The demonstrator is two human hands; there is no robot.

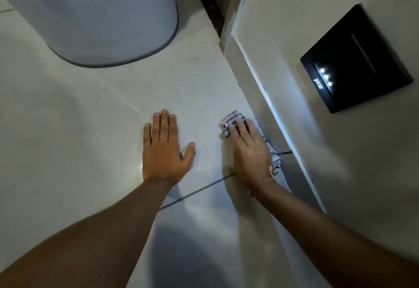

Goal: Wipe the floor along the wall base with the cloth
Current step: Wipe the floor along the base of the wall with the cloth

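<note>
A striped grey-and-white cloth (231, 120) lies on the pale tiled floor (108, 111), pressed right against the wall base (256, 79). My right hand (250, 151) lies flat on top of the cloth with its fingers pointing forward, and cloth shows past the fingertips and along the hand's right side. My left hand (164, 149) rests palm down on the bare tile to the left of the cloth, fingers together and thumb spread, holding nothing.
A large white rounded container (95, 15) stands on the floor ahead at the left. A black wall plate (356, 61) with three small lit points sits on the wall at the right. A dark gap (208, 0) runs beside the wall's corner. Dark grout lines cross the floor.
</note>
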